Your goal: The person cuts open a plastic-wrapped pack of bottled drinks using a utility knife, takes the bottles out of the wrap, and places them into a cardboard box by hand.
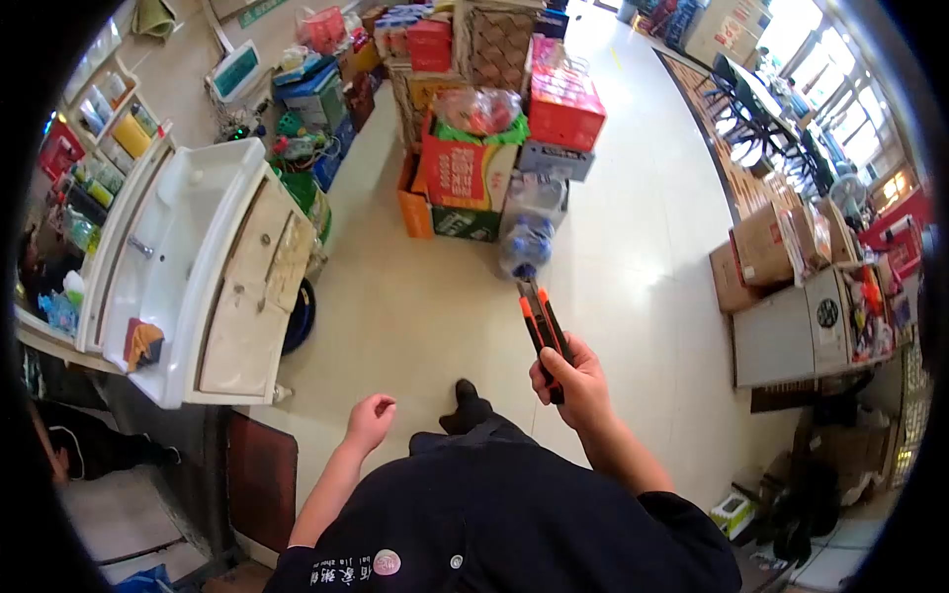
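Note:
My right hand [573,381] is wrapped round a black and orange tool [542,331] that looks like a utility knife, its tip pointing up and away from me. Just past that tip stands a clear plastic bottle or jug with blue parts [527,247], on the floor against the stacked boxes. My left hand [371,420] hangs low over the floor to the left of my shoe [465,407], its fingers curled inward; nothing shows in it.
A stack of boxes [465,178] stands ahead. On the left are a white sink [188,237] with a cabinet [259,287] and a dark round basin [300,316]. Cardboard boxes [766,247] sit on a white cabinet [791,331] at right, with dark chairs [727,104] beyond.

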The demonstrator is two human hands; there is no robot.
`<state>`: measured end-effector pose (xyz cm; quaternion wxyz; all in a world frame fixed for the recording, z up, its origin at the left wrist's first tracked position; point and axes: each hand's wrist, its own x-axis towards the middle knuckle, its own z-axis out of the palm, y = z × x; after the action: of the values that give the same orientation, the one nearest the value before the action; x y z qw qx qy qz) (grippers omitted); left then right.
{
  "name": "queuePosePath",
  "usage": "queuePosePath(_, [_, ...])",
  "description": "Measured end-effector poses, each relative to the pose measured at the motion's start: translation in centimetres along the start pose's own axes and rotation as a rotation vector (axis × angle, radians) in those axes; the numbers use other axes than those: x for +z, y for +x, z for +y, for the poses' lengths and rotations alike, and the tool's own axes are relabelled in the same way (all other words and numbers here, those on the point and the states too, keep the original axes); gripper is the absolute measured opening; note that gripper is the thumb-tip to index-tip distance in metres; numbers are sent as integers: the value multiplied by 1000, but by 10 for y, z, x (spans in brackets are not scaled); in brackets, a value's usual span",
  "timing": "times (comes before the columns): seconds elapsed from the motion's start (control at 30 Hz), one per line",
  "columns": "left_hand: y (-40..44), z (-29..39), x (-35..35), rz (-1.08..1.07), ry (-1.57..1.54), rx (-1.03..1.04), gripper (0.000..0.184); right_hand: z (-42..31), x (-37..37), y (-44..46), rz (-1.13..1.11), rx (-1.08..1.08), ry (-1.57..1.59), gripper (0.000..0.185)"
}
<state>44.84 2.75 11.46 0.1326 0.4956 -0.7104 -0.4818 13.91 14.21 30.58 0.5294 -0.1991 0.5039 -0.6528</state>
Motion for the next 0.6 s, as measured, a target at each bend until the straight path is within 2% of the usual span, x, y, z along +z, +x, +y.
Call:
queuePosePath(0.1, [47, 0, -38, 146, -79, -89, 16, -16, 30, 70, -45, 65, -30, 17])
queuePosePath(0.17, [80, 13, -67, 170, -122, -101, 17, -23, 59, 121, -103, 105, -64, 18])
queuePosePath(0.27, [123, 19, -94, 195, -102, -1, 18, -14, 112, 199, -202, 166, -224, 20])
queuePosePath(0.37, [158, 24, -131, 241, -139, 136, 18, 10, 151, 253, -217, 244, -159, 20])
queuePosePath(0.43, [184, 38, -168, 154, -169, 112, 22, 19, 177, 279, -274, 191, -100, 20])
queuePosePath(0.53, [237, 63, -234, 32, -210, 143, 26, 25, 219, 321, -302, 267, -157, 23])
queuePosePath(0.6, [274, 85, -267, -145, -288, 196, 28, 26, 245, 343, -356, 257, -210, 25])
